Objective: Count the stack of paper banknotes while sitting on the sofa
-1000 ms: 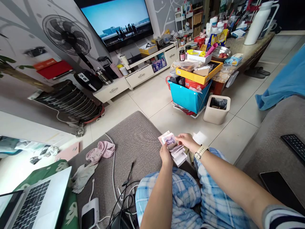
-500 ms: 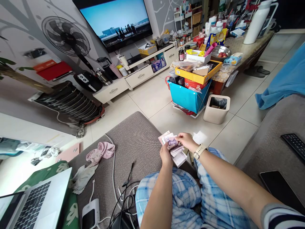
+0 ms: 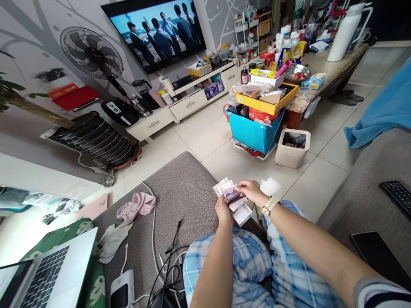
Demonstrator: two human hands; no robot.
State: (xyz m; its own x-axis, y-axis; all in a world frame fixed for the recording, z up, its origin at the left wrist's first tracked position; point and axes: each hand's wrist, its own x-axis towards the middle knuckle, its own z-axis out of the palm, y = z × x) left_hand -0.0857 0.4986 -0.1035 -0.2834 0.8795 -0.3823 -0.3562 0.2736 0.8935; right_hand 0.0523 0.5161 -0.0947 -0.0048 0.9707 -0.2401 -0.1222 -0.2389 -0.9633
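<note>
A fanned stack of banknotes point(image 3: 231, 197) sits between both hands, above my knees in blue checked trousers point(image 3: 253, 265). My left hand point(image 3: 223, 210) grips the stack from below, fingers closed round it. My right hand point(image 3: 252, 191), with a pale watch on the wrist, pinches the top note at its right edge. I sit on a grey sofa point(image 3: 180, 192).
A laptop point(image 3: 48, 273) on green cloth, a pink cloth point(image 3: 136, 204), cables and a white charger point(image 3: 122, 291) lie to the left. A blue crate point(image 3: 253, 130) and a beige bin point(image 3: 292, 147) stand on the tiled floor ahead. A phone point(image 3: 379, 254) and a remote point(image 3: 396, 192) rest at right.
The hands stay in place, and the right fingers have shifted the top note slightly. The picture on the television has changed from a distant skyline to close figures.
</note>
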